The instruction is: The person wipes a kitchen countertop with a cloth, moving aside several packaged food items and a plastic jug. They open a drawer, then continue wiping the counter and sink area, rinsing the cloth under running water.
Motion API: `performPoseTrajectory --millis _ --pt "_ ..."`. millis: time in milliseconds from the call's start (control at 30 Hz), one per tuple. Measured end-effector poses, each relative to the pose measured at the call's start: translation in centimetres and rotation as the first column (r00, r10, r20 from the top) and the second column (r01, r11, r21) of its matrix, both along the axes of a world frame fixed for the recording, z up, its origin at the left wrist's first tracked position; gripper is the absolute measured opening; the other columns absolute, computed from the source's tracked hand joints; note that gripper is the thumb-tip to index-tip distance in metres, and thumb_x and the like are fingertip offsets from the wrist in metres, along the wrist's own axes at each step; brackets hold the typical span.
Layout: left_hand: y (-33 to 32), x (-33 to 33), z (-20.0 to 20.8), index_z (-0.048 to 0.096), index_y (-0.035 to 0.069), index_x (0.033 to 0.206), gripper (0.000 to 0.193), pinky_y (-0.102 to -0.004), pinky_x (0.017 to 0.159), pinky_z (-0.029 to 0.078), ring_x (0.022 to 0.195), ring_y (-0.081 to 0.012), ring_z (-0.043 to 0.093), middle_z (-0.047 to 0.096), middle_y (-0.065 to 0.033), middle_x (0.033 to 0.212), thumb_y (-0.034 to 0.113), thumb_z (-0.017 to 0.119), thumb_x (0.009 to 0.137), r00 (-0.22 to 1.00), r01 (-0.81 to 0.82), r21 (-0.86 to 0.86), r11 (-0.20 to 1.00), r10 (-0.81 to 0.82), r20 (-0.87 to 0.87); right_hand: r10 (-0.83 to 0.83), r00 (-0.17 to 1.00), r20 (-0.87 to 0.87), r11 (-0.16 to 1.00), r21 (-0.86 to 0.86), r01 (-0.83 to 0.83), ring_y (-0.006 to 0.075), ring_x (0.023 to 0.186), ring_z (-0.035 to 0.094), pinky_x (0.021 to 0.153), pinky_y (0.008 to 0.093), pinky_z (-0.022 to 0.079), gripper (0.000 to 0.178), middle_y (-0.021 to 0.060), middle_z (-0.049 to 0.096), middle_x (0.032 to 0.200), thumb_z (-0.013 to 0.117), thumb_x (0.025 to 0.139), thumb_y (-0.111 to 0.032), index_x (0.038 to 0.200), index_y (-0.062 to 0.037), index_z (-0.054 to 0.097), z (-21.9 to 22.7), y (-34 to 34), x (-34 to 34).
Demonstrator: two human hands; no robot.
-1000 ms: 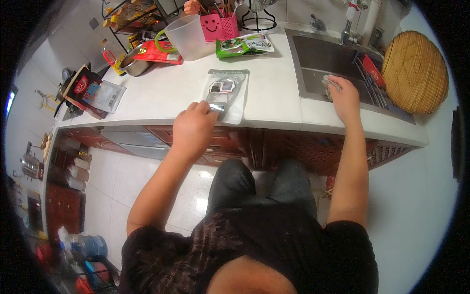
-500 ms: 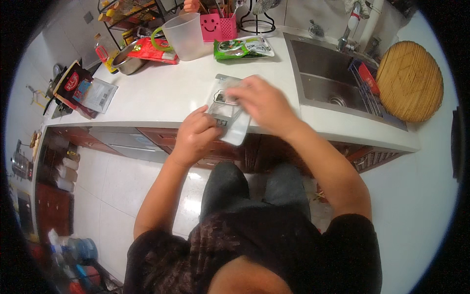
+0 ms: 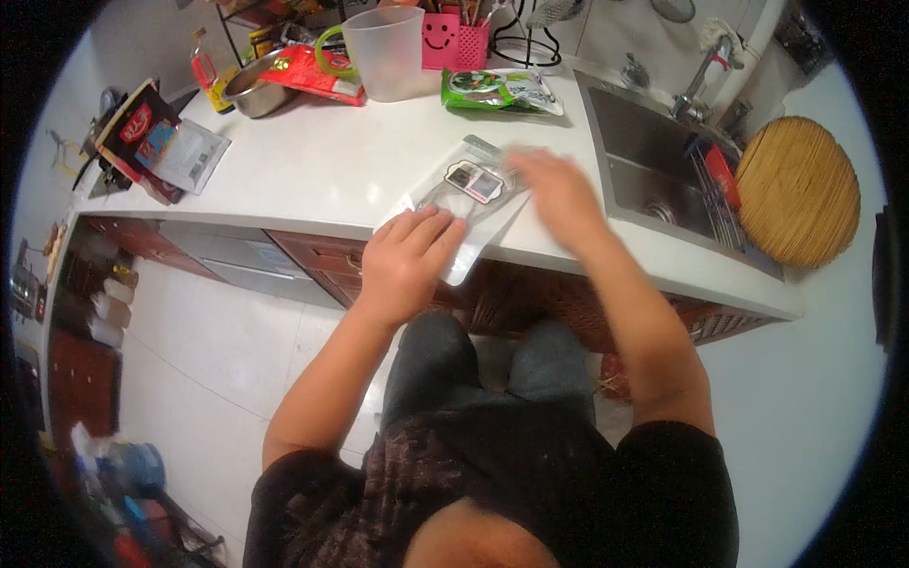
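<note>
A flat, partly see-through plastic pouch (image 3: 485,229) with a dark-and-white label lies at the counter's front. Its lower end sticks out past the edge. My left hand (image 3: 405,265) is closed over the near left side of the pouch, fingers bent on top; the thumb is hard to see. At the pouch's right side is my right hand (image 3: 561,199), its fingers smeared by motion. Whether those fingers pinch the pouch or only pass over it cannot be seen.
Behind the pouch stand a clear measuring jug (image 3: 383,57), a green packet (image 3: 497,92), a red packet (image 3: 317,74) and a steel bowl (image 3: 260,92). Opened bags (image 3: 180,156) sit at the left. A sink (image 3: 644,151) and a round wooden board (image 3: 798,194) are at the right.
My right hand has moved off the pouch's middle to its right side, uncovering the label. The left hand has flattened more over the pouch, which is now tilted more. The whole view has shifted slightly.
</note>
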State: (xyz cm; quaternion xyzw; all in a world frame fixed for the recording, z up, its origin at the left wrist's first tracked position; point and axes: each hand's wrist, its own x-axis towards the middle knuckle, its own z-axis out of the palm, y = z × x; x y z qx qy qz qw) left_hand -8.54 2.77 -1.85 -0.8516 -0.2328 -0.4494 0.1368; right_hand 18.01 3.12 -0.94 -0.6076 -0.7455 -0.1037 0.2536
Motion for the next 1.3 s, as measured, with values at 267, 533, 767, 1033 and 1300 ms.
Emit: performPoseTrajectory --millis 267,533,767,1033,1300 --pt "2.2 -0.9 -0.7 0.075 0.01 0.101 0.027 -0.0402 0.084 0.057 0.1 -0.0289 0.07 0.074 -0.0079 0.106 0.008 0.067 0.075 0.989 0.14 -0.016 0.99 -0.139 0.051 0.1 0.919 -0.382 0.993 0.09 -0.071 0.0321 0.114 0.065 0.103 0.0393 0.049 0.039 0.0161 0.067 0.128 0.048 0.093 -0.002 0.128 -0.0081 0.066 5.8 0.7 -0.7" --pt "2.0 -1.1 -0.8 0.075 0.011 0.098 0.025 -0.0394 0.082 0.057 0.099 -0.0287 0.071 0.075 -0.0077 0.105 0.006 0.069 0.073 0.984 0.163 -0.043 0.986 -0.158 0.086 0.17 0.876 -0.452 0.931 -0.217 -0.293 0.0348 0.115 0.064 0.099 0.0406 0.05 0.035 0.0178 0.068 0.123 0.053 0.096 -0.012 0.127 -0.0146 0.068 1.6 6.6 -3.0" --pt "2.2 -0.9 -0.7 0.076 0.012 0.098 0.027 -0.0392 0.082 0.057 0.099 -0.0287 0.071 0.074 -0.0068 0.105 0.006 0.069 0.073 0.983 0.155 -0.074 0.985 -0.147 0.107 -0.018 0.868 -0.496 1.0 -0.031 0.003 0.0346 0.109 0.067 0.095 0.04 0.053 0.032 0.014 0.069 0.121 0.054 0.096 -0.007 0.123 -0.0141 0.07 3.9 2.8 1.0" --pt "1.7 -1.3 -0.6 0.075 0.011 0.099 0.026 -0.0389 0.084 0.055 0.101 -0.0291 0.071 0.074 -0.0067 0.104 0.007 0.067 0.074 0.989 0.127 -0.08 0.989 -0.12 0.083 0.003 0.978 -0.208 0.996 -0.087 -0.022 0.0351 0.117 0.064 0.1 0.0374 0.051 0.032 0.0171 0.068 0.125 0.06 0.094 -0.004 0.124 -0.0098 0.069 2.2 -2.4 2.5" --pt "1.9 -1.5 -1.2 0.075 0.012 0.104 0.03 -0.0407 0.087 0.055 0.104 -0.0287 0.07 0.073 -0.0082 0.11 0.005 0.066 0.075 0.992 0.123 -0.078 0.989 -0.12 0.04 0.289 0.907 -0.306 0.953 0.006 -0.302 0.0324 0.115 0.065 0.101 0.0368 0.05 0.039 0.0169 0.068 0.122 0.062 0.091 -0.003 0.126 -0.0167 0.069 4.6 -3.5 -1.8"
